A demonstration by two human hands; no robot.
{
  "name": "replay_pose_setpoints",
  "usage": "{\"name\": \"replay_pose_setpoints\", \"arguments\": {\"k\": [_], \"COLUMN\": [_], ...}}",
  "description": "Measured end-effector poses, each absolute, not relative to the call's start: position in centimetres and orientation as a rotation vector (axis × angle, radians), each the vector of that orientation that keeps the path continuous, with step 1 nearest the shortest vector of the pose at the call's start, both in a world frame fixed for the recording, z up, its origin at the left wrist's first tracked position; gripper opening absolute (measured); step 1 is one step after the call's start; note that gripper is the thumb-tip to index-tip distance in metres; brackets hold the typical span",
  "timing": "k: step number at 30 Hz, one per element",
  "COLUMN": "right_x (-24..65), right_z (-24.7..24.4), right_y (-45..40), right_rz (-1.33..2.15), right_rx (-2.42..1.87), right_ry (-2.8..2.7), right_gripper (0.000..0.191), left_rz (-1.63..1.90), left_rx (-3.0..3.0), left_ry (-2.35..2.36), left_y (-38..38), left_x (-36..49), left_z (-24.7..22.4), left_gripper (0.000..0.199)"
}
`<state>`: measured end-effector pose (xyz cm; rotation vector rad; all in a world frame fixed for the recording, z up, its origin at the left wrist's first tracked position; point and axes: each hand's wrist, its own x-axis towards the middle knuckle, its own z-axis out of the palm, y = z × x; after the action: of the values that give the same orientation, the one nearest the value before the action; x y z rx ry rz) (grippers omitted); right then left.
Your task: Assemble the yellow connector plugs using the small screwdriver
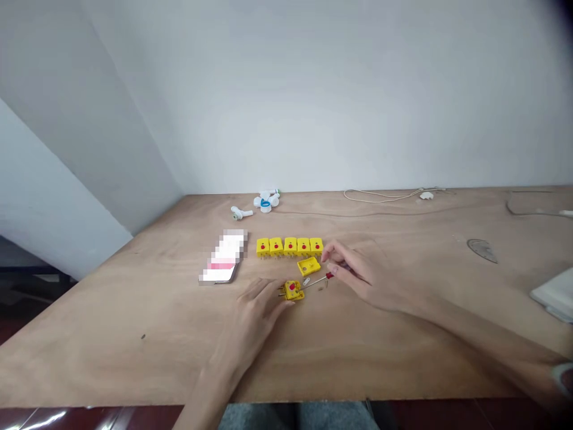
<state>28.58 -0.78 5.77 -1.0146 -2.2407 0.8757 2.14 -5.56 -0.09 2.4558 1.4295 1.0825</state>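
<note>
One yellow plug (pixel 293 289) held by left grip (pixel 257 306), screwdriver (pixel 330 275) by right grip (pixel 356 267); phone screen (pixel 227 252) pixelated.

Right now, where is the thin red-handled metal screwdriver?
In the head view, slightly right of centre, the right hand holds the screwdriver, its tip pointing left at the opened yellow plastic plug by the left hand.

Soft, even light; wall (pixel 286 95) pale; glare on floor (pixel 49 419); upper-right corner dark; phone screen (pixel 226 257) pixelated.
</note>
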Motion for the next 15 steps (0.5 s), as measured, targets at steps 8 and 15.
{"name": "replay_pose_setpoints", "arguments": {"k": [8, 15], "right_x": [28.1, 28.7], "right_z": [5.9, 5.0], "right_y": [-0.5, -0.3], "right_rz": [1.067, 1.023], "right_rx": [-0.989, -0.996], "right_ry": [-2.125, -2.125], "right_gripper": [0.014, 0.012], "left_rz": [1.115, 1.112], "left_rx": [2.453, 2.422], "left_ry": [1.370, 1.406], "left_y": [-5.7, -5.6], "left_x": [2.3, 2.4], "left_z": [0.1, -0.2], "left_gripper": [0.022, 0.019]}}
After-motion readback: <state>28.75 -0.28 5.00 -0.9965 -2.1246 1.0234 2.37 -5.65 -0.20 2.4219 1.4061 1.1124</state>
